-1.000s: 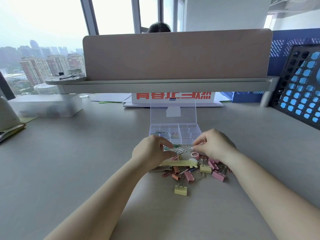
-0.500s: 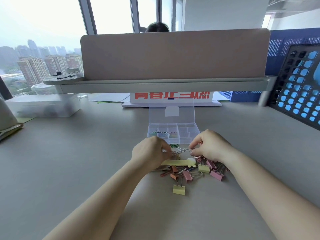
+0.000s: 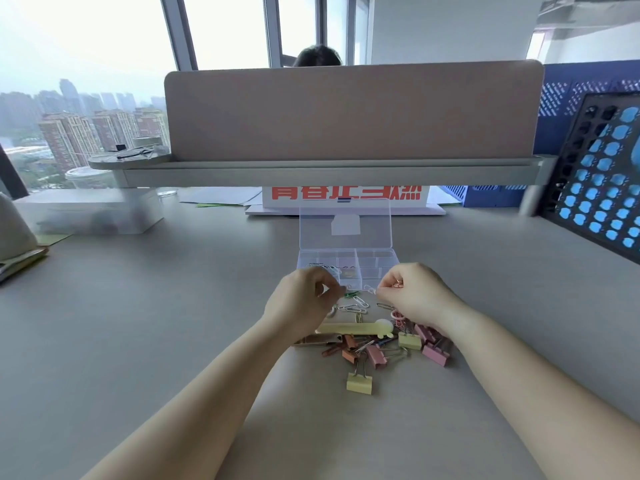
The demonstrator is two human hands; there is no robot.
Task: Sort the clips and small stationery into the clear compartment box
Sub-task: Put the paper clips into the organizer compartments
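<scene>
Big grey desk [image 3: 138, 341] first, with a beige divider panel [image 3: 346, 109] walling off the far edge. Then the clear compartment box [image 3: 381, 262], parked dead centre just past the hands, lid flipped up and back, presumably for dropping stuff straight in without fiddling. A few paper clips [image 3: 334, 269] already in its left compartments, right ones looking bare. Left hand [image 3: 301, 303] curled at the box's near-left corner, fingertips close to a green paper clip [image 3: 350, 293]; honestly can't tell whether pinching it or just reaching. Right hand [image 3: 415, 296] at the near-right corner, thumb and forefinger clamped on a pink paper clip [image 3: 398, 285], held up off the desk, likely ready to go over the box wall. Nearer still, the heap of binder clips [image 3: 377, 351], pink, orange and yellow, unsorted, kept close for easy grabbing. One yellow binder clip [image 3: 359, 382] off alone at the near side. Loose silver clips [image 3: 356, 304] scattered between the hands.
</scene>
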